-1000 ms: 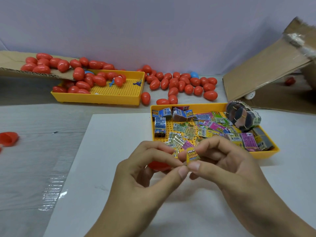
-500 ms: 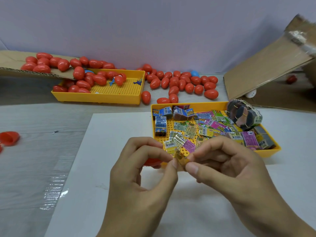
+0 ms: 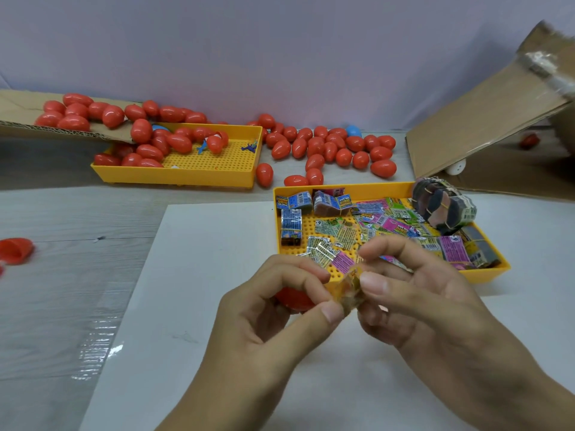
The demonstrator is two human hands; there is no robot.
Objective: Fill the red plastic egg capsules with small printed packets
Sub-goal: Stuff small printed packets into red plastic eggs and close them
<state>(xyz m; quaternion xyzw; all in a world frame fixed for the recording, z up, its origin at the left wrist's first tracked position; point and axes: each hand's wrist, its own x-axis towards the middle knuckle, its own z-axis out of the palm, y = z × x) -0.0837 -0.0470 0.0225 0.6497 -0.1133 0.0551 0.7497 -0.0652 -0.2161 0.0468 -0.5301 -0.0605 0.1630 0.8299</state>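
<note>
Since half a second ago: small packet [image 3: 350,290] crumpled further, now blurred. Pinched between thumbs and forefingers of left hand [image 3: 264,321] and right hand [image 3: 429,306], above white sheet [image 3: 202,306]. Red capsule half [image 3: 292,298] tucked under left fingers, just before packet tray [image 3: 497,269]

Two bare hands meet near the middle of the view, forearms entering from the near edge. The left hand [image 3: 273,309] has its fingers curled, thumb and forefinger pinching together. The right hand [image 3: 417,293] mirrors it, thumb and forefinger pinching at the same spot, its other fingers bent above.
</note>
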